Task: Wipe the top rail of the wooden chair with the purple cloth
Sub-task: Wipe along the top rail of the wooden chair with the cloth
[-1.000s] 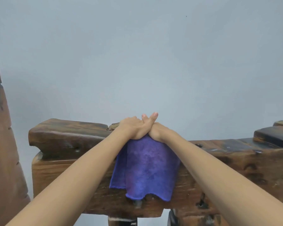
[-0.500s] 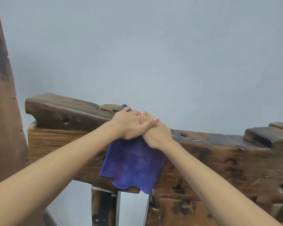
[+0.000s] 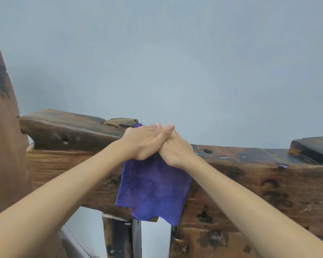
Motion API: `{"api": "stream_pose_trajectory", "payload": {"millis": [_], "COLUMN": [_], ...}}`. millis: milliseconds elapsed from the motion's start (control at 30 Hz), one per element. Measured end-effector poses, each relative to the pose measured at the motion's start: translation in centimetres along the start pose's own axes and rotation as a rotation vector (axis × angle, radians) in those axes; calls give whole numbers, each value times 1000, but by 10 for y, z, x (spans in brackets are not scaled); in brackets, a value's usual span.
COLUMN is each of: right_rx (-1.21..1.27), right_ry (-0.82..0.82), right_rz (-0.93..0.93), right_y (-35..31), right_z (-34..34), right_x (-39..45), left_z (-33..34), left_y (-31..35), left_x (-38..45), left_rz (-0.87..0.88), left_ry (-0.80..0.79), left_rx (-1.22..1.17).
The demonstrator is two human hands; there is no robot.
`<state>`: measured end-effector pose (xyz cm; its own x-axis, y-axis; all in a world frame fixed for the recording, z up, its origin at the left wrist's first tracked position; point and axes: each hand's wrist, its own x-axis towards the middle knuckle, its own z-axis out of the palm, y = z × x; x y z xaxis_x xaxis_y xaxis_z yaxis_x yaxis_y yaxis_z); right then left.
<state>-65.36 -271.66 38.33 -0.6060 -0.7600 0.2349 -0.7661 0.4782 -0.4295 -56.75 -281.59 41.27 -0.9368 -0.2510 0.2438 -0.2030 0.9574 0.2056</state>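
Note:
The purple cloth (image 3: 155, 190) is draped over the dark wooden top rail (image 3: 250, 157) of the chair and hangs down its near face. My left hand (image 3: 140, 140) and my right hand (image 3: 175, 149) press flat on the cloth's top edge, left fingers overlapping the right hand. The part of the cloth on top of the rail is hidden under my hands, except a small corner at the far side.
A raised carved block (image 3: 63, 131) forms the rail's left end and another block (image 3: 311, 148) its right end. A tall wooden slab (image 3: 2, 146) stands at the far left. Chair back posts (image 3: 119, 237) run below. A plain grey wall (image 3: 175, 62) is behind.
Both hands and the cloth slid left along the rail toward the raised left block, then shifted slightly back to the right. The hands stay stacked on the cloth.

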Motion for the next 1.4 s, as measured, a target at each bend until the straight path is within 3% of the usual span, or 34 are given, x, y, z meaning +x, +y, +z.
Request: {"api": "stream_pose_trajectory", "payload": {"millis": [167, 333, 600, 833, 1033, 1167, 1400], "right_rx": [193, 170, 61, 3, -95, -246, -246], "right_ry": [-126, -156, -173, -259, -196, -186, -116], "right_rz": [-5, 65, 76, 22, -96, -154, -158], "right_y": [24, 42, 46, 56, 78, 91, 102], "right_z": [-13, -16, -22, -30, -42, -47, -46], "right_x": [30, 46, 38, 9, -25, -45, -30], "left_z": [7, 10, 12, 24, 39, 52, 57], "left_y": [10, 21, 32, 53, 73, 87, 86], "left_x": [36, 62, 60, 40, 22, 13, 31], "left_rz": [-141, -261, -303, -205, -71, 3, -12], "left_ry": [-52, -144, -165, -68, 25, -29, -84], "left_rx": [81, 54, 34, 181, 230, 239, 198]}}
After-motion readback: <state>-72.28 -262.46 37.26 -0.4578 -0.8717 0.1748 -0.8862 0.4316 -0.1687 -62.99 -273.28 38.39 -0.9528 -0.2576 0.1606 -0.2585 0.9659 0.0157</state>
